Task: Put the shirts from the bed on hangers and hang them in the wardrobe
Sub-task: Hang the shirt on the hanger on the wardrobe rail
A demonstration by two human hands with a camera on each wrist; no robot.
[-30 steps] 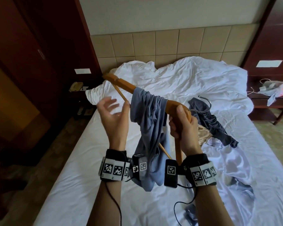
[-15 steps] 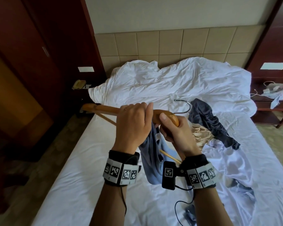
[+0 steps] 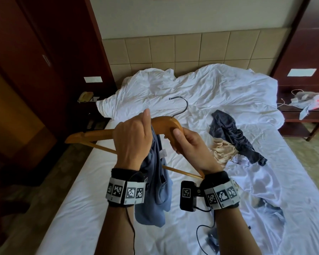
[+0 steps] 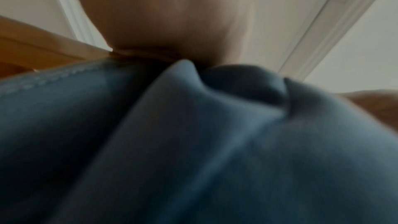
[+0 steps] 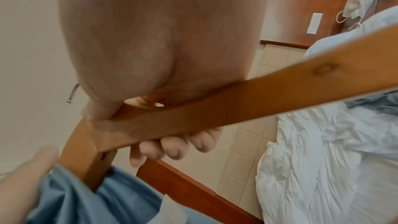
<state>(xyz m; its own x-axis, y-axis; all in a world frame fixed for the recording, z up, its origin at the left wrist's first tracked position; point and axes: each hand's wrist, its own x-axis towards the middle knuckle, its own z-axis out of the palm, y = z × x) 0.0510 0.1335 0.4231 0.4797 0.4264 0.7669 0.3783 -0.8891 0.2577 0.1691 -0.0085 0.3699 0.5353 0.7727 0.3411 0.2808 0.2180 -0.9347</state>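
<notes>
Hanger now level over the bed w/ hook up — left hand has clamped its grip on bar and bunched blue shirt, right hand gripping the other arm — shirt's on but needs spreading, I'd say.

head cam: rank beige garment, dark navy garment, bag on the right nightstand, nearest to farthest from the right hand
1. beige garment: crumpled on the bed just right of the right hand, which grips the wooden hanger.
2. dark navy garment: beyond the beige one, further right.
3. bag: on the right nightstand, off the bed, farthest.
</notes>
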